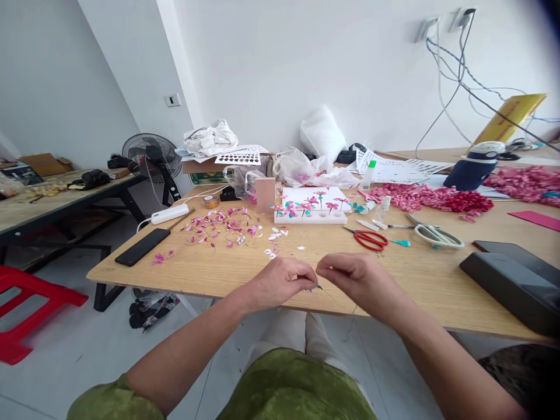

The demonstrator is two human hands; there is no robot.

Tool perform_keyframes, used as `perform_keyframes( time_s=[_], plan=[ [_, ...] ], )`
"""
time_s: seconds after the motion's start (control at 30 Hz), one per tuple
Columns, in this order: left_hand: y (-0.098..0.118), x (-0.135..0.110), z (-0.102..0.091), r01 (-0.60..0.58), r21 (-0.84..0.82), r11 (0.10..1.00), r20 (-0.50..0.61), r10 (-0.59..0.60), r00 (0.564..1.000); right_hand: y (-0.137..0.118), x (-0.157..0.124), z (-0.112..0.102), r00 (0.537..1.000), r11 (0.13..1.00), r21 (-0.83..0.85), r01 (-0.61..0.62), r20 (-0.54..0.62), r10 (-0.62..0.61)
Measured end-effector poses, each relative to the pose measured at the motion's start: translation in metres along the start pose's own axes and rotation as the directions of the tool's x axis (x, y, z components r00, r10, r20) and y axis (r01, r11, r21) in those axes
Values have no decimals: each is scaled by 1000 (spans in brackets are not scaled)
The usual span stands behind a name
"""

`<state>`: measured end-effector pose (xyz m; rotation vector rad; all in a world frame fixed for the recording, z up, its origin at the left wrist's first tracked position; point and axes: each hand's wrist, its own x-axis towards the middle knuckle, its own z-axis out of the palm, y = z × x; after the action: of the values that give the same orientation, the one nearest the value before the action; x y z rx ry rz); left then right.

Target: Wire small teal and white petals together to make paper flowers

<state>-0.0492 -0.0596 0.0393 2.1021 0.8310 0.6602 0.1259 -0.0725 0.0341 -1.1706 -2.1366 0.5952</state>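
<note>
My left hand (284, 282) and my right hand (356, 277) meet over the near edge of the wooden table (227, 271), fingertips almost touching. Both are closed in a pinch on a tiny teal-tipped piece on a thin wire (319, 287); a fine thread hangs down below my right hand. Just beyond my hands lie scattered pink and white petals (227, 224). A white foam block (310, 217) holds several finished pink flowers on teal stems.
Red-handled scissors (370, 239) and white-handled scissors (437, 235) lie to the right. A black phone (142, 247) and white power strip (170, 214) lie at left. A black case (511, 283) sits at right, pink petal heaps (433, 198) behind. A red stool (30, 309) stands on the floor.
</note>
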Motion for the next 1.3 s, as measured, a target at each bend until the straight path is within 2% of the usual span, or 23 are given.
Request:
perform_keyframes(
  time_s=[0.07,0.17,0.3,0.4,0.53,0.63,0.73,0.83,0.87,0.9,0.97,1.03,1.07,1.13,1.17,1.2,1.27,1.3],
  plan=[
    [4,-3,0,86,-235,968,-10,-91,996,12,5,1,997,972,227,-66,58,54],
    [1,-5,0,145,-483,864,-74,-206,976,26,5,12,986,847,504,-166,105,131],
    [-11,-5,1,92,-607,789,-158,-233,959,36,-2,31,968,706,664,-246,134,212],
    [-16,-5,1,56,-663,747,-158,-213,964,40,-4,36,960,662,697,-274,164,225],
    [-17,-6,2,63,-793,606,-71,-195,978,48,-6,33,945,670,668,-324,189,268],
    [-18,-6,-2,21,-846,533,-100,-197,975,58,-14,22,922,705,600,-377,169,349],
    [-21,-8,-11,-18,-848,530,-162,-226,961,75,-36,0,886,762,460,-456,152,438],
    [-25,-11,-19,-12,-826,563,-197,-269,943,96,-66,-28,860,824,247,-510,140,490],
    [-25,-11,-20,-4,-811,585,-208,-281,937,102,-74,-37,860,847,149,-510,98,501],
    [-25,-11,-20,6,-793,609,-215,-290,933,105,-81,-44,862,862,40,-505,-30,506],
    [-24,-11,-17,29,-754,656,-215,-288,933,99,-87,-52,849,858,-149,-491,-304,433],
    [-20,-9,-12,39,-725,688,-201,-265,943,78,-81,-48,841,874,-167,-456,-402,362],
    [-17,-8,-8,36,-713,700,-197,-250,948,64,-73,-41,853,903,-110,-415,-392,344],
    [-12,-7,-3,31,-688,725,-198,-229,953,34,-53,-21,909,952,61,-300,-284,304],
    [-10,-6,-2,32,-673,739,-199,-223,954,21,-41,-9,932,947,182,-265,-204,300],
    [-7,-6,-1,35,-660,750,-200,-221,955,10,-30,2,948,915,312,-257,-100,301],
    [-4,-8,0,49,-645,763,-199,-230,953,-3,-12,20,960,805,541,-243,18,278],
    [-3,-9,-1,59,-644,762,-194,-239,951,-6,-6,27,964,760,607,-232,40,262]
  ],
)
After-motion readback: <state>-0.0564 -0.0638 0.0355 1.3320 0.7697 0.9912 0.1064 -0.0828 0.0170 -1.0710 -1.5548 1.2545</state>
